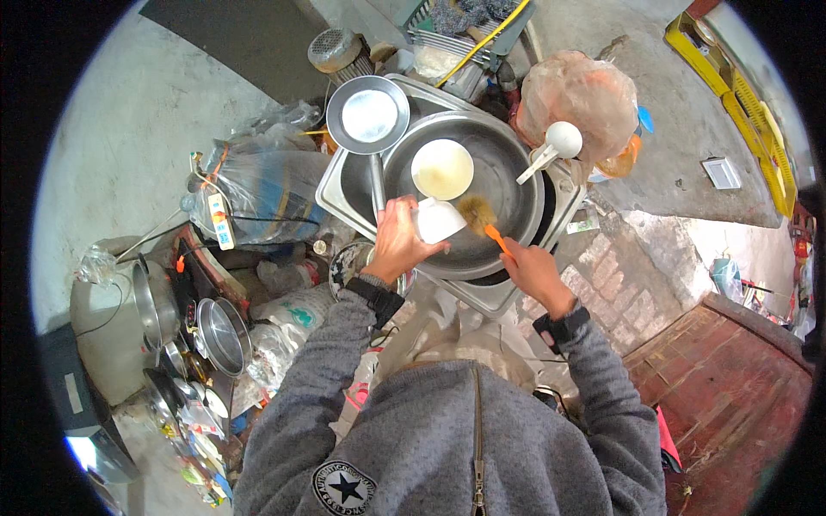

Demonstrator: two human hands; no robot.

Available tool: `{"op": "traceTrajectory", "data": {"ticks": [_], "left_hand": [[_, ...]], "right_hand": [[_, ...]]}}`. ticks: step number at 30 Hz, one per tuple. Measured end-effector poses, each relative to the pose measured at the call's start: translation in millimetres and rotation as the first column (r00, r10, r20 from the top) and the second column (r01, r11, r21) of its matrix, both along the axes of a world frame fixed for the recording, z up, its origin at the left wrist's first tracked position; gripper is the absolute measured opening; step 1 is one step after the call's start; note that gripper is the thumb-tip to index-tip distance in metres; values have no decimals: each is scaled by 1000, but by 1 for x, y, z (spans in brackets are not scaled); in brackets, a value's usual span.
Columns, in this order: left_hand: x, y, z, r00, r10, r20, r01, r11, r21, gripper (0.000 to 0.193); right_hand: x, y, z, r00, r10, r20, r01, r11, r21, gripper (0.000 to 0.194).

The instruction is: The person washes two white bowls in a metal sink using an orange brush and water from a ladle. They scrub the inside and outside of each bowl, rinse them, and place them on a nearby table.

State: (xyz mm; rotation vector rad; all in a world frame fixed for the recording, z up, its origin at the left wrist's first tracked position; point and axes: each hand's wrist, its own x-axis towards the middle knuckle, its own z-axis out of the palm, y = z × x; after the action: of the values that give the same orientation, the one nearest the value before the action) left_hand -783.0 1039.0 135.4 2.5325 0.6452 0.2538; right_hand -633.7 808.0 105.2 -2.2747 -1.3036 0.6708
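Observation:
My left hand holds a small white bowl, tilted on its side over a wide metal basin. In my right hand is the orange handle of a scrubbing brush. Its brown bristles are right beside the bowl; I cannot tell whether they touch. Another white bowl sits inside the basin, yellowish toward its bottom. A metal pan rests at the basin's upper left, its handle running down to my left hand. On the right rim lies a white plastic ladle.
The basin stands in a stainless steel sink. Beyond its right corner is a bulky plastic bag. An electric motor stands behind. Several pots and bagged goods crowd the left. A reddish wooden board is at lower right.

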Motion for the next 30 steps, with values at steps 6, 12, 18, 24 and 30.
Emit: {"op": "traceTrajectory", "data": {"ticks": [6,12,18,24,30], "left_hand": [[-5,2,0,996,25,91,-13,991,-131,91],[-1,8,0,999,-32,2,32,998,47,82],[16,3,-11,1000,14,19,-14,999,31,81],[9,5,-8,999,-26,-19,26,1000,-3,83],[4,6,-4,995,-68,73,72,996,-51,88]], "right_hand": [[16,34,-55,979,-186,87,199,963,-181,25],[-8,-1,24,969,-189,-160,205,975,91,29],[-40,15,75,987,-54,-149,78,984,161,27],[-1,15,17,991,-127,-37,126,992,-24,28],[17,31,-60,948,-299,107,316,920,-230,22]]}}
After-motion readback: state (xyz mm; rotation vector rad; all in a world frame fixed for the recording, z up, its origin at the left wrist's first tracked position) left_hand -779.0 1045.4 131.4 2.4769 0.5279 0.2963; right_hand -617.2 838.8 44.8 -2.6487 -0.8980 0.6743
